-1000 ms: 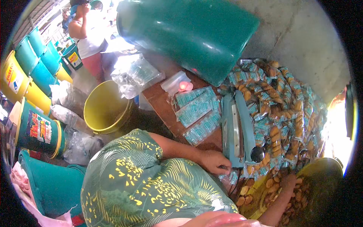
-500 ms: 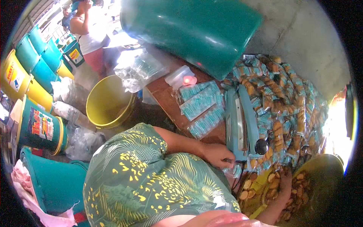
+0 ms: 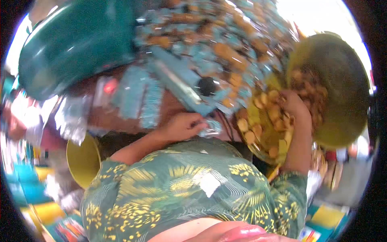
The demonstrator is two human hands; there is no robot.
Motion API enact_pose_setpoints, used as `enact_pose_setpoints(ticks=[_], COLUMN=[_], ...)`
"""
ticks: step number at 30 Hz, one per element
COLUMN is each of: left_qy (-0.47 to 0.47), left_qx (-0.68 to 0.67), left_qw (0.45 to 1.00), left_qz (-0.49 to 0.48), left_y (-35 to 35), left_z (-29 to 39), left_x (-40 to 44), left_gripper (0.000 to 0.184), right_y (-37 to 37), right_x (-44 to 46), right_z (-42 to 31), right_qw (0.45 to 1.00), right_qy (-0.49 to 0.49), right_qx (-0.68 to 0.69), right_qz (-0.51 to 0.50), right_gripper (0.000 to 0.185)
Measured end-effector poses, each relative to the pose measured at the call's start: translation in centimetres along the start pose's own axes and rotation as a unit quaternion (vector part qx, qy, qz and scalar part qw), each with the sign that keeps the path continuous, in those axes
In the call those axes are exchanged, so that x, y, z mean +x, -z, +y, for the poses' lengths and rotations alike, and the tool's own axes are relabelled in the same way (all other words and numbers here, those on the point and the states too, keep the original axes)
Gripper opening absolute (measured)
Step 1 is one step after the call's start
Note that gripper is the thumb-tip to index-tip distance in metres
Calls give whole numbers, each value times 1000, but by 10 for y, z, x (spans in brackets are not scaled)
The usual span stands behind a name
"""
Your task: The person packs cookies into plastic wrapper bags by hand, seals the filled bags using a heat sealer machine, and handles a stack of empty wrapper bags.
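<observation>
My left hand (image 3: 186, 126) is closed in a pinch on the edge of a small clear plastic bag (image 3: 212, 127) with blue-green print, just below the blue sealing device (image 3: 177, 78). Over the round brown biscuits (image 3: 254, 133), my right hand (image 3: 293, 104) reaches in at the mouth of the yellow bucket (image 3: 331, 121); its fingers are blurred, and what they hold cannot be made out. Flat stacks of printed bags (image 3: 133, 92) lie left of the device on the brown table (image 3: 102, 117). Filled biscuit packs (image 3: 229, 52) are heaped beyond it.
A large green container (image 3: 76, 48) lies at the upper left. Beside it are a pink-red object (image 3: 110, 86) and clear plastic bags (image 3: 70, 117). Another yellow bucket (image 3: 83, 159) stands at the lower left. Part of a person (image 3: 15, 125) shows at the far left.
The view has swung to the right, bringing the yellow bucket and my right arm more fully into sight. My right hand is now higher among the biscuits; my left hand stays by the sealing device.
</observation>
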State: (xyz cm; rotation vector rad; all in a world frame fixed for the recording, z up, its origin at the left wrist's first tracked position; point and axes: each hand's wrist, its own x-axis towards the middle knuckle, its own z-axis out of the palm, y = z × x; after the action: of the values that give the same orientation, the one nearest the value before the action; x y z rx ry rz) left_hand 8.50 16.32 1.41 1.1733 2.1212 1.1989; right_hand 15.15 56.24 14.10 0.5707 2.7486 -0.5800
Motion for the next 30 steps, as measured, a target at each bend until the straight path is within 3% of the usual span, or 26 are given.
enact_pose_setpoints(ticks=[2,5,9,11,14,17,20,23,25,27,29,30], left_qy=[18,36,34,28,24,23,7,-9,-5,7,9,4], left_qx=[-1,3,12,9,10,0,-12,19,10,-44,-75,-79], left_qw=[1000,999,999,999,999,999,999,999,999,998,996,996], left_qz=[-5,13,23,27,32,27,37,50,40,37,38,43], left_y=[-1,-4,-1,-1,0,4,-2,-4,-1,0,0,1], left_z=[0,1,12,10,11,10,-3,-6,1,5,11,16], left_x=[4,4,-2,0,1,2,1,1,0,1,2,3], left_gripper=[28,28,28,28,27,26,25,24,23,21,19,18], right_y=[-1,-1,6,0,-3,-28,-25,-18,-28,-39,-57,-63], right_x=[-12,-17,6,28,33,64,50,1,-11,-12,-11,-12], right_z=[20,47,62,58,9,26,20,-5,8,17,23,20], right_qw=[1000,994,992,993,996,994,996,994,983,977,971,972], right_qy=[-7,28,-8,-39,3,12,58,2,12,67,163,143], right_qx=[-7,-97,-47,-16,-53,-99,-42,23,-67,-69,26,-11], right_qz=[-13,43,121,108,67,52,56,109,169,192,175,186], right_gripper=[37,34,33,33,37,39,39,35,34,34,33,33])
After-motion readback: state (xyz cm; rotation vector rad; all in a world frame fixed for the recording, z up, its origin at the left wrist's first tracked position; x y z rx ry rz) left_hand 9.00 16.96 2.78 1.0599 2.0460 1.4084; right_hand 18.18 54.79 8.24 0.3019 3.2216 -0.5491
